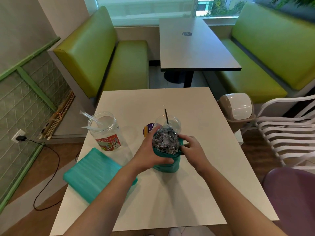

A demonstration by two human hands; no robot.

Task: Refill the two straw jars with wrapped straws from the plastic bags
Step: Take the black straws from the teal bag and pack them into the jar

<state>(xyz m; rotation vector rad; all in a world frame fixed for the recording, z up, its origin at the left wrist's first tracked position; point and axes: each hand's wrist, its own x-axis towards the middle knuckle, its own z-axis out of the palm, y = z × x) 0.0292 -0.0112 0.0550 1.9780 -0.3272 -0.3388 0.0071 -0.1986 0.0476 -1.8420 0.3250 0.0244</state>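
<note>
A teal plastic bag (167, 165) stands upright on the white table (170, 201), its top rolled down around a bundle of wrapped straws (164, 139). My left hand (151, 154) grips the bag's left side. My right hand (190, 147) pinches the bag's rim on the right. Behind the bundle stands a clear jar (173, 123) with one black straw (166, 116) in it. A second clear jar (106, 132) with a red label stands at the left and holds a couple of clear wrapped straws (92, 118). Another teal bag (92, 174) lies flat at the table's left.
A purple lid (150, 130) lies behind my left hand. A beige swing-top bin (237, 108) and white chairs (289, 133) stand to the right. Green benches and a grey table (196, 48) are beyond. A black cable (49, 167) runs over the floor at the left.
</note>
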